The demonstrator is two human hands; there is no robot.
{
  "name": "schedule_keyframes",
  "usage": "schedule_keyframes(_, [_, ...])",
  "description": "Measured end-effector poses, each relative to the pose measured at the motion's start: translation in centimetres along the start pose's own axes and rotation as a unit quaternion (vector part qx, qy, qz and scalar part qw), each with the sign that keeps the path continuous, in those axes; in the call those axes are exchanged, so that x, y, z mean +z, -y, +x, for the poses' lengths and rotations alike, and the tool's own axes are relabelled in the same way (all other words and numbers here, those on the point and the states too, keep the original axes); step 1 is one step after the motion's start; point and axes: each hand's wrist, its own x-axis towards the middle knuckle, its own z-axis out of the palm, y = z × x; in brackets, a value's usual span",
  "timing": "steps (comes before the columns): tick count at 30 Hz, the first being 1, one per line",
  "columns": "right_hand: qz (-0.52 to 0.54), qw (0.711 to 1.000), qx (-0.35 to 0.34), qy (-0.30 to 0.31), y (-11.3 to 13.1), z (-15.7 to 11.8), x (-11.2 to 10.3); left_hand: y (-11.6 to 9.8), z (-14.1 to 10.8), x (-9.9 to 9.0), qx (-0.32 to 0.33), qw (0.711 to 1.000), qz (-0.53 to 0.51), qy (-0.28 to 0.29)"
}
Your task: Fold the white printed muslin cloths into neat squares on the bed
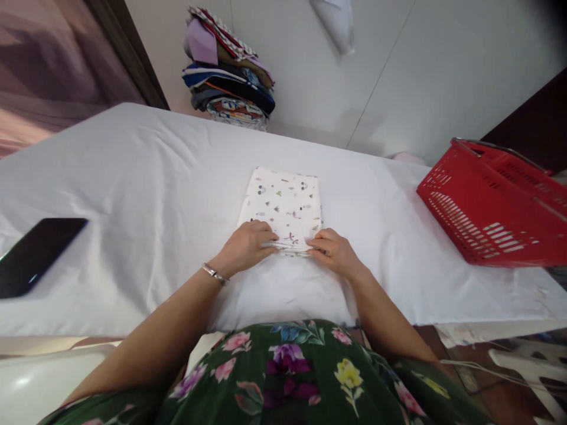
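A folded white cloth (pixel 286 200) with small printed motifs lies flat in front of me, its layered edge toward my body. My left hand (pixel 250 245) pinches the near left corner between thumb and fingers. At the near right corner, my right hand (pixel 333 251) grips the same edge in a similar pinch. Both hands rest low, close to the tabletop. What kind of cloth item it is cannot be made out from its folded shape.
A white sheet covers the table (pixel 146 177). A black phone (pixel 39 254) lies at the left, and a red plastic basket (pixel 496 206) stands at the right. Beyond the far edge rises a stack of folded clothes (pixel 230 71) against the pale wall (pixel 310 77).
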Motion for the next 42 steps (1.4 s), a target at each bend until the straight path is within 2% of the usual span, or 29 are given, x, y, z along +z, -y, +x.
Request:
schedule_keyframes(7, [0.012,1.0,0.006,-0.028,0.0,0.0,0.3,-0.1,0.2,0.2,-0.009,1.0,-0.004,0.0])
schedule_keyframes(13, [-0.042,0.999,0.001,-0.029,0.5,0.3,0.6,0.1,0.1,0.5,-0.015,1.0,0.005,-0.004])
schedule_keyframes(20, [-0.039,0.996,0.008,-0.075,0.5,0.4,0.7,0.0,0.1,0.6,-0.005,1.0,-0.013,-0.026])
schedule_keyframes(25, [-0.058,0.997,-0.011,-0.049,0.4,0.4,0.9,0.1,0.0,0.7,-0.001,0.999,-0.012,-0.042])
schedule_keyframes(34, [-0.053,0.995,-0.074,-0.047,1.3,0.6,0.8,-0.1,0.1,0.8,-0.016,0.999,0.008,-0.044])
schedule_keyframes(42, [-0.087,0.995,-0.055,-0.01,1.4,0.7,0.9,0.0,0.0,1.0,-0.013,0.999,0.013,-0.045])
